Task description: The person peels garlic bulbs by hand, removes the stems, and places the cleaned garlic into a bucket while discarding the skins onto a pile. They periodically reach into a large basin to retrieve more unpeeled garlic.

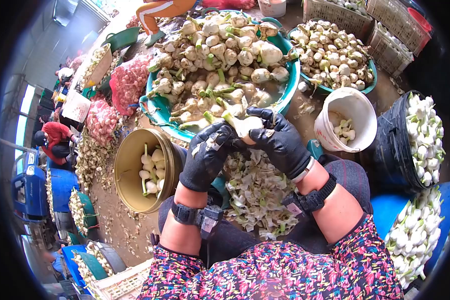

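Observation:
A garlic bulb [247,125] with a short green stem is held up between both hands, in front of the large tub. My left hand [207,152], in a black glove with bits of pale skin stuck to it, is closed at the bulb's left side. From the right, my right hand [281,142], also gloved in black, pinches the bulb between thumb and fingers. Just beyond them stands a turquoise tub [294,85] heaped with unpeeled garlic in murky water. Below my hands lies a pile of garlic peel [260,195] between my knees.
A tan bucket [127,200] holding cleaned bulbs stands at left, and a white bucket [335,110] with a few at right. Black and blue containers of white garlic line the right edge. Behind is a second tub [371,82]. A person in red [57,142] sits far left.

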Available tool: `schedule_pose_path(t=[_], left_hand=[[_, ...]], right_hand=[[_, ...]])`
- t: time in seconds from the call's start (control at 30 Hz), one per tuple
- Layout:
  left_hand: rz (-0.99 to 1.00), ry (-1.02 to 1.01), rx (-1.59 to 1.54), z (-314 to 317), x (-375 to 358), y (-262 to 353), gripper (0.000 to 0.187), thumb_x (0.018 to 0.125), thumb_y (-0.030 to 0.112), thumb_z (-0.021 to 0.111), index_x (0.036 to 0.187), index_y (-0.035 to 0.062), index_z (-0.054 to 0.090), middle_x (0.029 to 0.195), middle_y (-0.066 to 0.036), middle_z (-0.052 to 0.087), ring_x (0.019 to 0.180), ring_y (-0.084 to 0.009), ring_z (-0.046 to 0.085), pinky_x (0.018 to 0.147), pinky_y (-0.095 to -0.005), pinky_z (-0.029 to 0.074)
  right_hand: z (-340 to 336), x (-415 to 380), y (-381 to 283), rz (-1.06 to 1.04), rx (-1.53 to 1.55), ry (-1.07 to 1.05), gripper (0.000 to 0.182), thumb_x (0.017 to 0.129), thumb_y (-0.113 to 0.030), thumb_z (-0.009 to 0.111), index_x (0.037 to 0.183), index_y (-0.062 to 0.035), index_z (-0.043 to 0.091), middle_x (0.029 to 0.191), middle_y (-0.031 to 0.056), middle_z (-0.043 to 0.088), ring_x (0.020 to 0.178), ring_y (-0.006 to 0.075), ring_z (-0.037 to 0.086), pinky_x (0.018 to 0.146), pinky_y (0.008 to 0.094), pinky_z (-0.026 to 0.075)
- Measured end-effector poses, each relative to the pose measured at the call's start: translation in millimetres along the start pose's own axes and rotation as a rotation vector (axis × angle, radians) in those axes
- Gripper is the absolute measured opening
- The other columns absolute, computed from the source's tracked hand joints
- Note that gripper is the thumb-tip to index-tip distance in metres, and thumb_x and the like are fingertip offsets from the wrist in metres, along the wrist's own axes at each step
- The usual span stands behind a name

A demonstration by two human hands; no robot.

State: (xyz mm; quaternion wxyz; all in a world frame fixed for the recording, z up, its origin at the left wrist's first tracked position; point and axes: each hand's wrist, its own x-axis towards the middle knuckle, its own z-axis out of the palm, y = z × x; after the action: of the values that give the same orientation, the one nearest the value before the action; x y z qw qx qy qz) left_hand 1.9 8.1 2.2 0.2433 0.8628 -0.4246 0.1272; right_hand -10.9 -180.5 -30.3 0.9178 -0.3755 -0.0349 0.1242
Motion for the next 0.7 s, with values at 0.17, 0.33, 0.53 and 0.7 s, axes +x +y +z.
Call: schedule_pose_path(t=[0.17, 0.33, 0.53, 0.7], left_hand=[[-0.254, 0.181, -0.306, 16, -8, 14, 0.011, 0.077, 0.001, 0.058, 0.088, -0.0013, 0.061, 0.08, -0.009, 0.061, 0.072, -0.0203, 0.061, 0.065, -0.0297, 0.05], [-0.607, 0.265, -0.829, 16, -6, 22, 0.015, 0.081, 0.01, 0.059, 0.085, -0.0038, 0.062, 0.073, -0.006, 0.061, 0.066, -0.0135, 0.06, 0.062, -0.0249, 0.048], [-0.578, 0.285, -0.758, 15, -7, 20, 0.015, 0.081, 0.009, 0.058, 0.088, -0.003, 0.062, 0.078, -0.005, 0.062, 0.069, -0.0127, 0.06, 0.063, -0.0252, 0.048], [-0.526, 0.265, -0.799, 18, -6, 24, 0.017, 0.083, 0.008, 0.055, 0.094, -0.003, 0.06, 0.086, -0.007, 0.063, 0.073, -0.0138, 0.06, 0.066, -0.0265, 0.049]], right_hand=[[3, -2, 5, -0.055, -0.164, -0.006, 0.036, 0.083, -0.007, 0.062, 0.117, -0.0005, 0.05, 0.101, 0.0081, 0.06, 0.091, 0.0151, 0.059, 0.08, 0.0274, 0.049], [9, -9, 7, 0.13, -0.127, 0.062, 0.042, 0.096, -0.04, 0.038, 0.111, -0.0036, 0.053, 0.096, 0.0063, 0.06, 0.078, 0.0114, 0.059, 0.059, 0.0226, 0.048], [6, -2, 12, 0.279, 0.103, 0.016, 0.033, 0.09, -0.031, 0.052, 0.113, -0.0069, 0.05, 0.097, 0.0051, 0.061, 0.078, 0.0114, 0.06, 0.059, 0.0232, 0.049], [13, -5, 2, 0.011, -0.091, -0.001, 0.044, 0.079, -0.008, 0.064, 0.118, -0.0054, 0.044, 0.1, 0.0055, 0.06, 0.082, 0.0114, 0.06, 0.063, 0.024, 0.05]])
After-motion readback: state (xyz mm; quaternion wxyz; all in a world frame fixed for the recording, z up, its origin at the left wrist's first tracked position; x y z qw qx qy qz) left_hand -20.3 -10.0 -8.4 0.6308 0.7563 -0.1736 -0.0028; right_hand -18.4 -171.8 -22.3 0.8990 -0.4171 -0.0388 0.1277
